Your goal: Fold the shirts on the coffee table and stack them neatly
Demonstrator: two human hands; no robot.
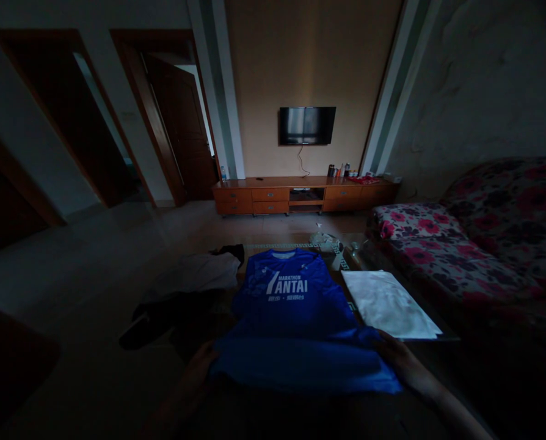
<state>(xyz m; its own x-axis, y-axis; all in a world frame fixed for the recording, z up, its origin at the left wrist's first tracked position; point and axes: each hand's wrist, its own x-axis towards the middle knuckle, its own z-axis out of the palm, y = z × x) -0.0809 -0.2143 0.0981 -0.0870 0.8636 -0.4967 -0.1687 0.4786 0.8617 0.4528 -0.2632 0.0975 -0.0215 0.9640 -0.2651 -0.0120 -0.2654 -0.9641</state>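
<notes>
From my remote station I logged a dim living room. At far left on the low table lay a heap of dark and pale garments (pixel 185 293), unfolded. The left hand (pixel 198 366) rested at the near left corner of the blue marathon jersey (pixel 291 305); whether it gripped the hem I could not tell. The jersey lay spread face up at centre, its near hem already turned up in a band, the sleeves not yet folded: I judged folding barely begun. The right hand (pixel 404 363) pressed the near right corner, fingers hidden by cloth. Right of it lay a folded white garment (pixel 387 302), apparently finished.
</notes>
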